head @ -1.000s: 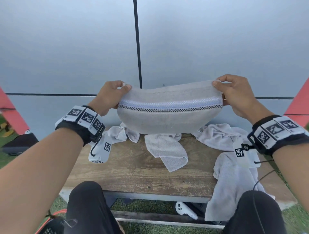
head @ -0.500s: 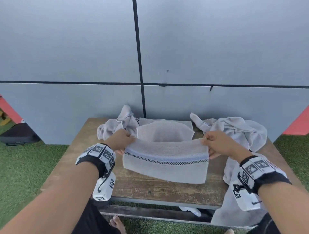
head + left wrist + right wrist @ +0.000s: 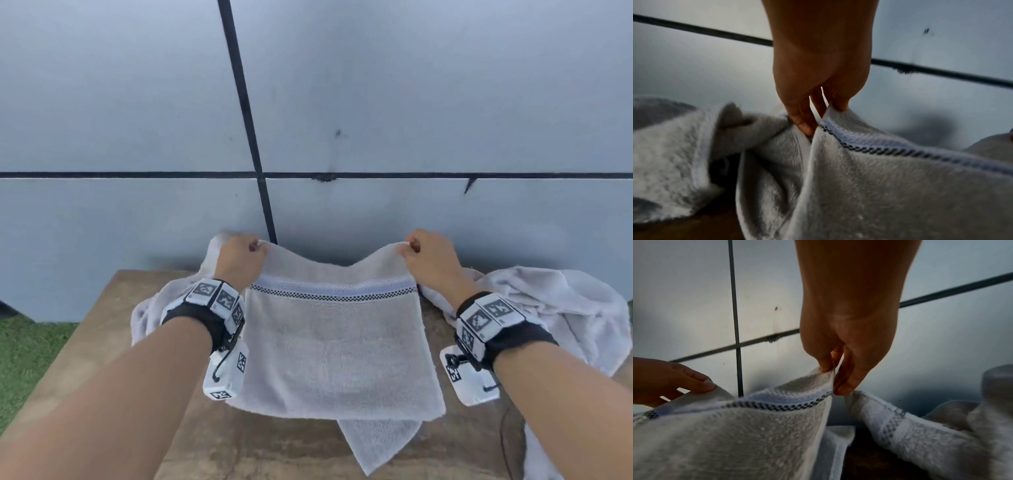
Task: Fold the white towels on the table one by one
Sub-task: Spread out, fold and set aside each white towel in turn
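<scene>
A white towel (image 3: 335,356) with a chequered band near its top lies spread over the middle of the wooden table (image 3: 102,342). My left hand (image 3: 255,247) pinches its far left corner and my right hand (image 3: 407,247) pinches its far right corner, both corners lifted off the table near the wall. The left wrist view shows my left hand (image 3: 818,116) pinching the towel (image 3: 900,186) edge. In the right wrist view my right hand (image 3: 833,379) pinches the towel (image 3: 735,434) corner. A corner of another towel (image 3: 380,442) pokes out from under it.
Crumpled white towels lie at the left (image 3: 154,308) and right (image 3: 565,308) of the table; the right heap hangs over the edge. A grey panelled wall (image 3: 376,102) stands just behind the table. Green turf (image 3: 27,349) lies at the left.
Both hands carried the towel down from the air, then forward toward the wall, and its lower part now lies spread flat on the table over another towel.
</scene>
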`<act>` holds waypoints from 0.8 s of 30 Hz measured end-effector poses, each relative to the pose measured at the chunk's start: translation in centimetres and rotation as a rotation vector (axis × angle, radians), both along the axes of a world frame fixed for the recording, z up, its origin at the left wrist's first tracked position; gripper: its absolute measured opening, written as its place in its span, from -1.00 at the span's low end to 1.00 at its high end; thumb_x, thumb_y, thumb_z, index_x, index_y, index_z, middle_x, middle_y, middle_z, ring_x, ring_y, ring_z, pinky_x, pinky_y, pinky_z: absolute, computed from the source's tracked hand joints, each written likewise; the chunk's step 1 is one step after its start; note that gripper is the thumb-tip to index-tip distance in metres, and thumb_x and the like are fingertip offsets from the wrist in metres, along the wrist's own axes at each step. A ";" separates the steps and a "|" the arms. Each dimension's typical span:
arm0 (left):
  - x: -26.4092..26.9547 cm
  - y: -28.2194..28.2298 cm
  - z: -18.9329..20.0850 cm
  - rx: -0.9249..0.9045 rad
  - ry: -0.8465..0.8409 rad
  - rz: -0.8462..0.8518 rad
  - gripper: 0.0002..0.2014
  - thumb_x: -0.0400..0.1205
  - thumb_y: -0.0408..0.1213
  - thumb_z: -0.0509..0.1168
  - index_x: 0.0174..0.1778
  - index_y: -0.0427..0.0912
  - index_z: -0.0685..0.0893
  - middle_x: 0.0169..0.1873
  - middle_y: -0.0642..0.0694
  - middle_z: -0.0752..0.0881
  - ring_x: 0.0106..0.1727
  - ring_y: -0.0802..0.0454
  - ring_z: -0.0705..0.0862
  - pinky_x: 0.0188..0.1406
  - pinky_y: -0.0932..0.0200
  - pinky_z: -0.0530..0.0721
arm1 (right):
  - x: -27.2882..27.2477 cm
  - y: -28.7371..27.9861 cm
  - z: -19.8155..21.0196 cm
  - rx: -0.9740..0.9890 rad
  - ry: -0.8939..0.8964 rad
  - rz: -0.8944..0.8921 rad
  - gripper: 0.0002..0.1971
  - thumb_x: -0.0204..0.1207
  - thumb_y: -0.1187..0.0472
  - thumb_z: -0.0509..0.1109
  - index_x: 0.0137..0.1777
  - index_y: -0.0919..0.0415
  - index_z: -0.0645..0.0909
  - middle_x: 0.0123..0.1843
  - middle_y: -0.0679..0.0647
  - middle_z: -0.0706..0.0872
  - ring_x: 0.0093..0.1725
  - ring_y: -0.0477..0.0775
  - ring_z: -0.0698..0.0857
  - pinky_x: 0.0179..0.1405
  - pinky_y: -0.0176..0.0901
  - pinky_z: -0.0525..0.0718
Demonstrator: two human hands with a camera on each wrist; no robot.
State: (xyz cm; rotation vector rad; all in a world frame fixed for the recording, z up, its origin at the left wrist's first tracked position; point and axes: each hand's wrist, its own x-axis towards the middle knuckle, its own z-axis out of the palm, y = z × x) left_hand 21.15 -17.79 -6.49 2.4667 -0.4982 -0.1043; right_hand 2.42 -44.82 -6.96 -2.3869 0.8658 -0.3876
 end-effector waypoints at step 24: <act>-0.2 -0.7 -1.7 -0.181 0.014 -0.174 -0.88 0.66 -0.31 0.40 -0.21 -0.17 0.71 -0.43 0.09 0.63 -0.39 0.29 0.55 -0.40 0.52 0.44 | 2.3 0.2 -3.1 0.142 0.157 0.137 -0.86 0.64 0.25 0.37 -0.15 0.28 0.61 -0.32 0.03 0.58 -0.26 0.07 0.51 -0.33 -0.18 0.44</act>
